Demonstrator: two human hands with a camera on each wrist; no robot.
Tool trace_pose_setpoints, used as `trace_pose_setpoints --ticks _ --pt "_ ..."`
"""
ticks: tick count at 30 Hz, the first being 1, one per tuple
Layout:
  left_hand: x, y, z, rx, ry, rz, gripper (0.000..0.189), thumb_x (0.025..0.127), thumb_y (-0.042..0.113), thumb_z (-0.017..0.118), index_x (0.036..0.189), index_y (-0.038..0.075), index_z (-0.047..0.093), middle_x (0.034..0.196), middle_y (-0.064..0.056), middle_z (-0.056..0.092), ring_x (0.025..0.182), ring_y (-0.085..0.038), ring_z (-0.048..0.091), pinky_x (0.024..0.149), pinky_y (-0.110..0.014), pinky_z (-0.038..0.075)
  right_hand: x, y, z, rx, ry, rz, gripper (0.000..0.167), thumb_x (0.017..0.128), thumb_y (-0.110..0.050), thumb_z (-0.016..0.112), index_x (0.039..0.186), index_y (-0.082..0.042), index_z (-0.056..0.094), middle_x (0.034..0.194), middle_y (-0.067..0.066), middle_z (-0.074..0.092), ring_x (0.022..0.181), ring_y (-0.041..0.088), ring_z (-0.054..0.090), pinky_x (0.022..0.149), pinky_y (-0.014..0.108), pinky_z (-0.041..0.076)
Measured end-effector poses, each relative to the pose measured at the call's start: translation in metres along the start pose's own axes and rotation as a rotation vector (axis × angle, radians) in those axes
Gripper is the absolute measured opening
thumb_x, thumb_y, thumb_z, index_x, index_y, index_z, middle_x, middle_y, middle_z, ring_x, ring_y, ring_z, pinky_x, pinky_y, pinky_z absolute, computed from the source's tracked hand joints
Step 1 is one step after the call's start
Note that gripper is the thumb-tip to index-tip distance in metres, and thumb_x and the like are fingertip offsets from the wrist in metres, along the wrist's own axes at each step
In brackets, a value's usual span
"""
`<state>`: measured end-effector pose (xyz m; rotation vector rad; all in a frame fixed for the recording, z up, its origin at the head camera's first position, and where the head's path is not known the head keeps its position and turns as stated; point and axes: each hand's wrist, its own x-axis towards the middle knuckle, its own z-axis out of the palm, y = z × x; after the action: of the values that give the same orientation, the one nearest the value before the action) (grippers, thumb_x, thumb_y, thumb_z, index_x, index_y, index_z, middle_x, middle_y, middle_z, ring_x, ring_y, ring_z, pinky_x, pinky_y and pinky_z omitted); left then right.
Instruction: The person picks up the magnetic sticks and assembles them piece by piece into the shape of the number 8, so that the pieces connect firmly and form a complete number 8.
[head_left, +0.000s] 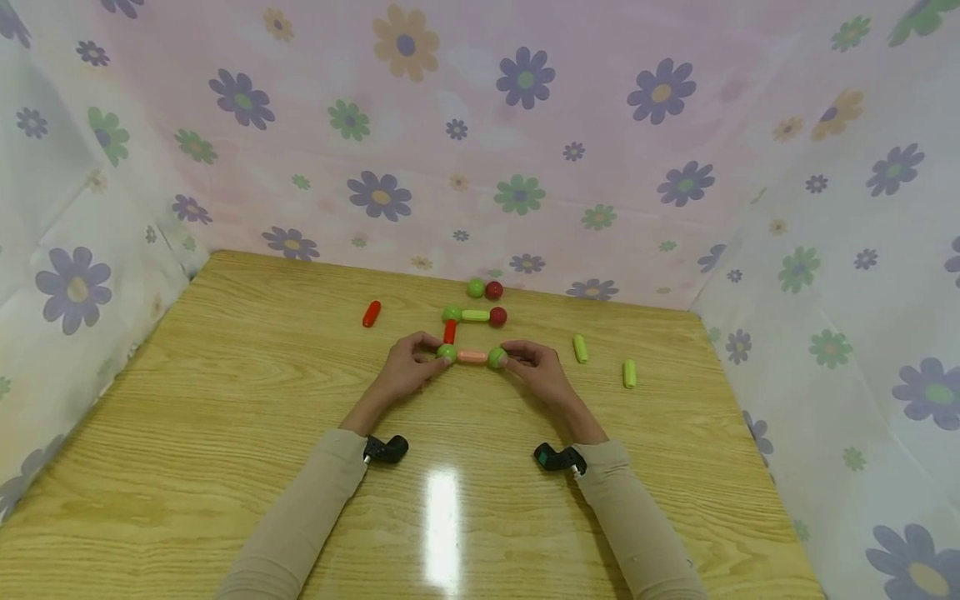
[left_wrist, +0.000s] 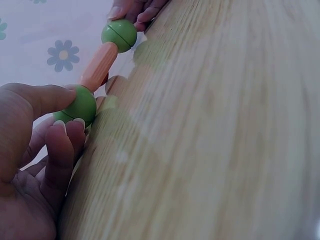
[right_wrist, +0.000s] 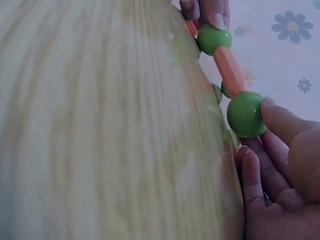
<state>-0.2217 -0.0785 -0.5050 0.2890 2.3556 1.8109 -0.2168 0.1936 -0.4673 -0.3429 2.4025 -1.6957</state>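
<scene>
A chain of plastic balls and rods lies on the wooden table, in front of me in the head view. My left hand pinches a green ball between thumb and fingers. Another green ball is pinched by my right hand. Between these two balls runs a ribbed salmon-pink rod. From the left ball a red rod leads away from me to a third green ball. A yellow-green rod joins that one to a dark red ball.
Behind the chain sit a loose green ball and a loose dark red ball. A separate red rod lies to the left. Two yellow-green rods, one nearer, lie to the right. Flowered cloth walls the table's back and sides.
</scene>
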Motion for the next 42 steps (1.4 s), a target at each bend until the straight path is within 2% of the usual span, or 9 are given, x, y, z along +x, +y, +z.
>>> trace_pose_setpoints --ticks 7,16,20,24,30,35,37,42 --pt "0.001 0.0 -0.001 -0.002 -0.001 0.002 0.031 0.095 0.019 0.074 0.12 0.004 0.064 0.115 -0.015 0.065 0.058 -0.013 0.053 0.051 -0.024 0.045 0.001 0.0 0.001 0.008 -0.003 0.013 0.033 0.1 -0.005 0.064 0.131 0.008 0.063 0.128 0.028 0.064 0.121 0.041 0.06 0.088 0.016 0.051" --pt "0.001 -0.001 -0.001 0.003 0.01 0.017 0.031 0.095 0.019 0.075 0.119 0.004 0.064 0.116 -0.015 0.065 0.058 -0.013 0.053 0.051 -0.025 0.044 0.014 0.033 -0.002 0.013 -0.008 0.01 0.038 0.103 -0.015 0.062 0.137 0.002 0.06 0.133 0.023 0.063 0.123 0.034 0.059 0.09 0.017 0.049" --pt "0.001 -0.001 -0.002 -0.004 0.01 0.012 0.03 0.095 0.02 0.075 0.119 0.005 0.064 0.114 -0.014 0.065 0.057 -0.014 0.053 0.05 -0.025 0.044 0.014 0.033 -0.005 0.003 -0.035 -0.005 0.038 0.105 -0.017 0.059 0.139 0.0 0.059 0.137 0.02 0.062 0.126 0.031 0.058 0.095 0.02 0.048" --pt "0.002 -0.002 -0.002 -0.007 0.007 0.015 0.031 0.095 0.02 0.075 0.119 0.005 0.064 0.115 -0.015 0.065 0.059 -0.015 0.055 0.051 -0.026 0.046 0.011 0.03 -0.009 -0.014 -0.02 -0.004 0.037 0.106 -0.019 0.057 0.139 0.0 0.06 0.136 0.019 0.062 0.124 0.028 0.06 0.097 0.025 0.051" --pt "0.002 -0.001 -0.001 -0.001 0.012 0.023 0.031 0.095 0.021 0.075 0.119 0.006 0.065 0.115 -0.015 0.066 0.062 -0.016 0.056 0.052 -0.026 0.046 0.006 0.024 -0.014 0.091 0.007 -0.007 0.035 0.107 -0.01 0.052 0.136 0.008 0.057 0.134 0.028 0.059 0.114 0.041 0.064 0.093 0.037 0.057" --pt "0.002 -0.002 0.0 -0.007 0.009 0.016 0.03 0.095 0.021 0.075 0.119 0.006 0.065 0.114 -0.014 0.066 0.058 -0.014 0.053 0.051 -0.025 0.045 0.0 0.016 -0.021 0.079 0.098 -0.035 0.033 0.106 -0.009 0.054 0.131 0.012 0.059 0.128 0.031 0.062 0.109 0.046 0.063 0.089 0.038 0.058" --pt "0.001 -0.002 0.001 -0.017 0.007 0.01 0.03 0.095 0.02 0.075 0.119 0.006 0.065 0.113 -0.014 0.066 0.058 -0.014 0.052 0.051 -0.025 0.045 -0.003 0.015 -0.025 0.054 0.153 -0.039 0.032 0.106 -0.011 0.055 0.129 0.011 0.061 0.124 0.03 0.064 0.105 0.044 0.064 0.084 0.034 0.059" --pt "0.0 -0.001 0.002 -0.03 0.009 0.003 0.03 0.095 0.02 0.075 0.12 0.006 0.065 0.114 -0.014 0.066 0.059 -0.015 0.053 0.052 -0.025 0.045 -0.008 0.021 -0.037 -0.042 0.314 -0.049 0.03 0.105 -0.013 0.058 0.123 0.009 0.066 0.118 0.028 0.068 0.093 0.028 0.065 0.072 0.02 0.052"
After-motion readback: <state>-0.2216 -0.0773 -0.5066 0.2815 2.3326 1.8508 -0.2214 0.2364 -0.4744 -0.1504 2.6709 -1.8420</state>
